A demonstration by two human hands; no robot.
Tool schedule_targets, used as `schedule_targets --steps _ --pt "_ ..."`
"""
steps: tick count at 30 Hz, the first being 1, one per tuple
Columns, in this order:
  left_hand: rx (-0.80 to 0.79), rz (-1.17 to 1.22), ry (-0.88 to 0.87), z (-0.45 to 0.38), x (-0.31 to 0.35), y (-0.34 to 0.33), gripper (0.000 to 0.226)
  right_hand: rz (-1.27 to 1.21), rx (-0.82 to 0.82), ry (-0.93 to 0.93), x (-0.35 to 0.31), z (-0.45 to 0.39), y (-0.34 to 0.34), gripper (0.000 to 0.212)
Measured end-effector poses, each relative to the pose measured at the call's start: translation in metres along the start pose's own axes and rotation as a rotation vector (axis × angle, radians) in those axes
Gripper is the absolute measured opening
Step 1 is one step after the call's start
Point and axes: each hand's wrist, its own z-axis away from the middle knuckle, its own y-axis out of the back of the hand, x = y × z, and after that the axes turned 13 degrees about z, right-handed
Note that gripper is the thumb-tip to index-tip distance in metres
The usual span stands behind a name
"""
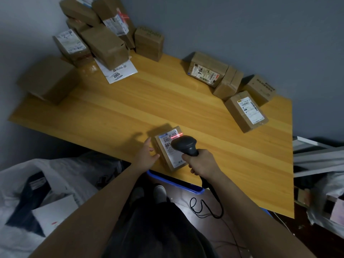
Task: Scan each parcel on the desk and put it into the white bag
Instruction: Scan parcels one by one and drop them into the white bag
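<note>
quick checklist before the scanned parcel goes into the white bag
1. Red scan line on the label of the parcel: ok, it crosses the label's far end.
2. Scan registered: cannot tell, nothing in view confirms it.
3. Left hand has a hold on the parcel: not ok, its fingers only rest against the parcel's left side.
4. Right hand grips the barcode scanner: ok, fingers wrapped round the handle.
5. White bag open to take it: ok, it gapes at lower left with items already inside.
6. Scanner cable clear of the way: ok, it hangs right of the legs.
</note>
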Motion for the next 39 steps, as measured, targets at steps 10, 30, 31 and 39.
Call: schedule_targets --steps 10,30,31,39 --pt "-0.03 0.041 0.045 0.007 0.011 -0.01 0.057 -0.127 0.111 0.013 0.009 -0.018 0.006 0.008" --pt "0.075 0.577 0.075 -0.007 0.002 -0.043 0.042 -0.189 0.166 0.035 0.014 -0.081 -0.006 0.01" --pt "0.086 0.588 0.035 -0.005 0.006 -0.041 0.052 -0.206 0.166 0.044 0.011 -0.08 -0.007 0.011" --pt "0.239 0.681 -0.075 0.018 0.003 0.02 0.072 -0.328 0.104 0.234 -0.051 -0.059 -0.005 0.012"
